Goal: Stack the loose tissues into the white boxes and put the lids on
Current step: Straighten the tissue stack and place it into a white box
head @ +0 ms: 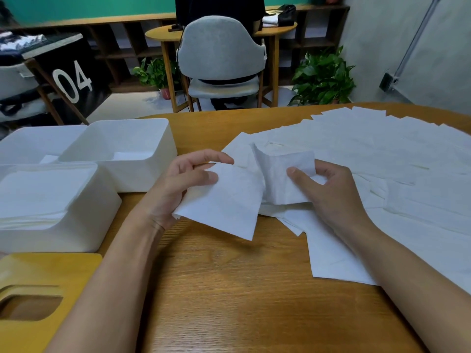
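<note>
Head view. Both hands held one rumpled tissue (229, 202) above the wooden tabletop (229, 296). The left hand (188, 182) pinched its left part between thumb and fingers, and the right hand (326, 192) gripped its bunched right part. Loose tissues (387, 154) lay spread over the tabletop's right side. At left, the nearest white box (86, 230) held stacked tissues; the white box behind it (145, 179) stood open. A yellow slotted lid (46, 271) lay nearest the viewer.

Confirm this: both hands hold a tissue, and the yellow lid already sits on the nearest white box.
Wrong. The head view shows the yellow lid lying in front of the nearest white box, which stands open. The left hand and right hand do hold a tissue.
</note>
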